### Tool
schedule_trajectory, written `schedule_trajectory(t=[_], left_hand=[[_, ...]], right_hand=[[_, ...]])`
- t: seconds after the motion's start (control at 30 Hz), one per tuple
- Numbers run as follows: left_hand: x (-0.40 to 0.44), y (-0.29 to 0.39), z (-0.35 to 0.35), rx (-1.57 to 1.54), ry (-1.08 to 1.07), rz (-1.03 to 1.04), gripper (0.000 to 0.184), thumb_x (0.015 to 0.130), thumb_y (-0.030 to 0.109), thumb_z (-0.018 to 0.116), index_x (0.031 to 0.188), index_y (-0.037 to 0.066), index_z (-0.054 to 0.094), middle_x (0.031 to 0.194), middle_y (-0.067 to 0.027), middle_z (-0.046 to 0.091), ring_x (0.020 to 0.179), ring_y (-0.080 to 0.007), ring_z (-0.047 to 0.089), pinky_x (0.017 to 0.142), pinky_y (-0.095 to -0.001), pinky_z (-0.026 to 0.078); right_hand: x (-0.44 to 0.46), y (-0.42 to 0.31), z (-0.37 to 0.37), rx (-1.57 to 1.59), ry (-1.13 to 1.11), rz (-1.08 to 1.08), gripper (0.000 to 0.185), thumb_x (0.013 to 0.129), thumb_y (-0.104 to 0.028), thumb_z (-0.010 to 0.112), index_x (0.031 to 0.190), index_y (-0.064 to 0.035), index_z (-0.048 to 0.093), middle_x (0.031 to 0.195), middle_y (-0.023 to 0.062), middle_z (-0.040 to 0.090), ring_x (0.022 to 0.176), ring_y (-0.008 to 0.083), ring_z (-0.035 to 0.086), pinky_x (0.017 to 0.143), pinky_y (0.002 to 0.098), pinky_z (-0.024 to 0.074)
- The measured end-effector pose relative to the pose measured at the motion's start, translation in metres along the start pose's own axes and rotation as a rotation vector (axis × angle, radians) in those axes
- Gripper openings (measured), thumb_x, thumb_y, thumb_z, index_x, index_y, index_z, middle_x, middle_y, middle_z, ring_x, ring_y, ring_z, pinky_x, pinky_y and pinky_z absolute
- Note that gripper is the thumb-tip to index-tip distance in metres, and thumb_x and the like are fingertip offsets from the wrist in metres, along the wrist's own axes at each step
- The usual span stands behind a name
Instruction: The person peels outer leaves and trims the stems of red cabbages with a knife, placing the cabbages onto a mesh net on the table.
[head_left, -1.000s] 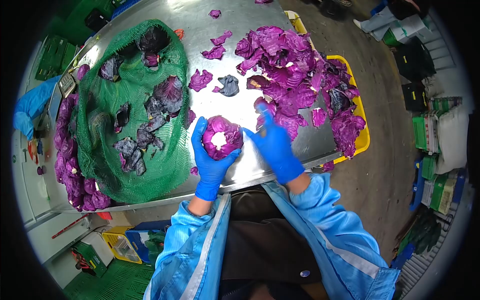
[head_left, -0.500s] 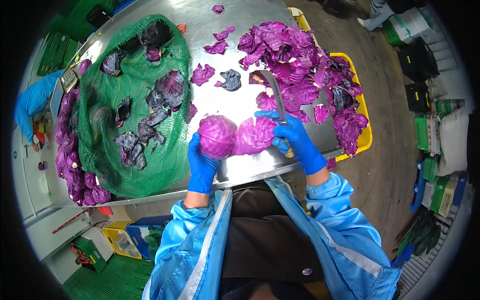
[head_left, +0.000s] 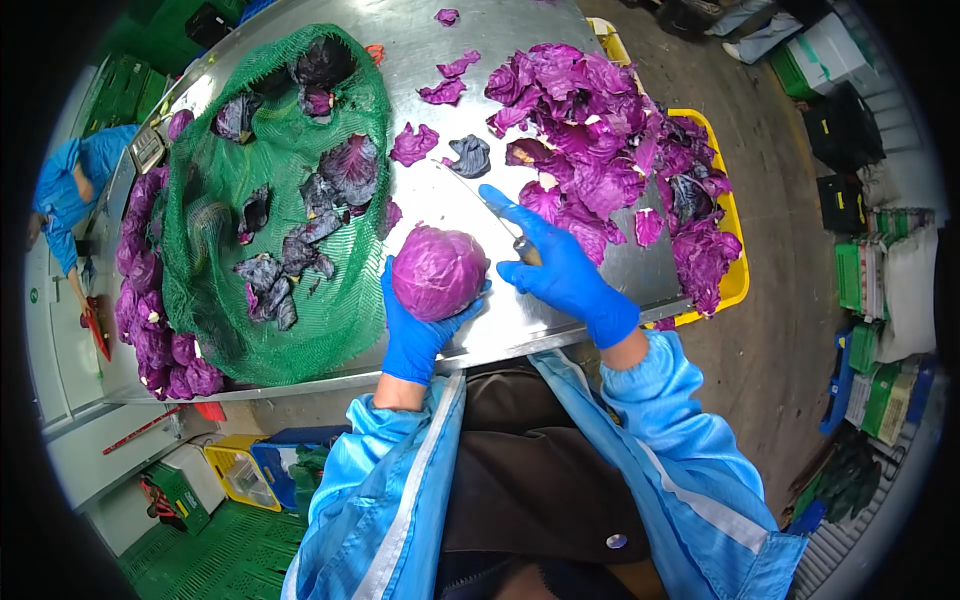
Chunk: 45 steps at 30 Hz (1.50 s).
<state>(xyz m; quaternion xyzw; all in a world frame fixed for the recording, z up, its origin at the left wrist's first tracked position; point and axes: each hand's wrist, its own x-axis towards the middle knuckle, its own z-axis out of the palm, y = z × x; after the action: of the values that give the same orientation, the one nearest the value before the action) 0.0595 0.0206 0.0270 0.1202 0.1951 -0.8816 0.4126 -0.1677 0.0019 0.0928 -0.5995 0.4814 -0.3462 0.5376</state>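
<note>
A round, glossy red cabbage rests in my left hand, whose gloved fingers curl round its underside. My right hand, also in a blue glove, grips a knife by its handle. The index finger stretches out beside the thin blade, which points up and left over the steel table. Blade and cabbage are apart. Just beyond the hands are a dark wilted leaf and a big heap of loose purple leaves.
Green netting with dark leaves on it covers the table's left part. Whole red cabbages line the far left edge. A yellow crate of leaves adjoins the right edge. A co-worker's blue sleeve shows at left.
The loose leaf that my right hand held against the cabbage has left that hand. The knife has swung from upright to pointing up-left. My left hand still holds the cabbage.
</note>
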Motion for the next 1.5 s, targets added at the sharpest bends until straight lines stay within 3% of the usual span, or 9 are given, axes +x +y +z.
schedule_trajectory(t=[0.17,0.47,0.7,0.9,0.97,1.17,1.27,1.33,1.5], left_hand=[[-0.001,0.005,-0.015,0.035,0.028,-0.056,0.098,0.081,0.078,0.027,0.143,0.001,0.032,0.129,-0.0355,0.047,0.105,-0.056,0.054,0.079,-0.0576,0.053],[-0.006,0.003,0.007,0.158,0.043,-0.108,0.084,0.088,0.068,0.027,0.14,0.002,0.036,0.136,-0.0299,0.043,0.117,-0.0485,0.051,0.086,-0.0574,0.051],[-0.004,0.002,0.009,0.711,0.201,0.396,0.059,0.078,0.015,0.073,0.128,0.004,0.042,0.121,-0.0119,0.058,0.107,-0.0235,0.061,0.091,-0.0417,0.054],[-0.003,0.017,-0.01,0.23,0.261,0.223,0.061,0.089,0.042,0.049,0.133,0.0,0.041,0.13,-0.0278,0.048,0.117,-0.0428,0.052,0.094,-0.0538,0.049],[0.0,0.027,-0.022,0.01,0.271,0.058,0.082,0.082,0.065,0.043,0.141,0.008,0.036,0.14,-0.0239,0.041,0.119,-0.0529,0.045,0.091,-0.0619,0.046],[-0.003,0.011,0.001,0.246,0.326,0.272,0.078,0.085,0.064,0.04,0.142,0.012,0.036,0.139,-0.0235,0.042,0.122,-0.0438,0.048,0.092,-0.0632,0.044],[-0.009,0.016,-0.003,0.275,0.274,0.319,0.076,0.086,0.059,0.046,0.141,0.007,0.036,0.139,-0.0216,0.043,0.125,-0.0387,0.047,0.099,-0.0594,0.041],[-0.015,0.018,-0.004,0.283,0.248,0.357,0.076,0.086,0.057,0.049,0.14,0.004,0.037,0.139,-0.0208,0.043,0.127,-0.038,0.046,0.102,-0.0571,0.04],[-0.028,0.019,0.03,1.081,-0.141,0.619,0.09,0.069,0.038,0.074,0.14,-0.002,0.036,0.142,-0.0194,0.042,0.132,-0.0322,0.041,0.112,-0.0425,0.031]], right_hand=[[0.008,0.001,0.0,0.284,-0.329,0.453,0.063,0.078,-0.022,0.075,0.135,-0.0086,0.051,0.101,0.0058,0.065,0.091,0.0141,0.061,0.083,0.0301,0.0483],[-0.008,0.049,0.025,0.119,0.222,-0.068,0.028,0.079,-0.01,0.074,0.105,-0.0032,0.065,0.113,0.0119,0.065,0.094,0.0148,0.066,0.077,0.0275,0.053],[-0.038,-0.009,0.002,0.189,0.185,0.015,0.016,0.076,-0.004,0.071,0.09,0.0008,0.064,0.087,0.0073,0.069,0.079,0.0121,0.066,0.071,0.0268,0.053],[-0.034,0.012,-0.046,0.073,0.498,0.459,0.027,0.08,-0.006,0.07,0.105,0.0009,0.063,0.099,0.01,0.069,0.089,0.016,0.066,0.081,0.0302,0.0526],[-0.031,0.027,-0.04,-0.282,0.621,0.036,0.043,0.081,-0.008,0.071,0.121,-0.0011,0.057,0.117,0.013,0.063,0.106,0.0205,0.061,0.092,0.033,0.0481],[0.001,0.008,0.057,0.083,0.136,-0.004,0.063,0.079,-0.025,0.077,0.133,-0.0052,0.051,0.133,0.0148,0.055,0.121,0.0225,0.053,0.101,0.0334,0.0417],[0.013,0.024,0.076,0.11,0.2,-0.112,0.063,0.082,-0.033,0.075,0.132,-0.0032,0.051,0.115,0.0156,0.064,0.1,0.0208,0.064,0.083,0.0302,0.0513],[0.016,0.005,0.066,0.351,0.171,0.462,0.063,0.084,-0.045,0.07,0.123,0.0021,0.056,0.078,0.0123,0.066,0.061,0.0165,0.062,0.053,0.0276,0.049],[0.008,0.018,0.064,0.705,-0.058,0.762,0.057,0.083,-0.056,0.066,0.083,0.0012,0.061,0.047,0.0023,0.044,0.038,0.0113,0.045,0.036,0.0257,0.0344]])
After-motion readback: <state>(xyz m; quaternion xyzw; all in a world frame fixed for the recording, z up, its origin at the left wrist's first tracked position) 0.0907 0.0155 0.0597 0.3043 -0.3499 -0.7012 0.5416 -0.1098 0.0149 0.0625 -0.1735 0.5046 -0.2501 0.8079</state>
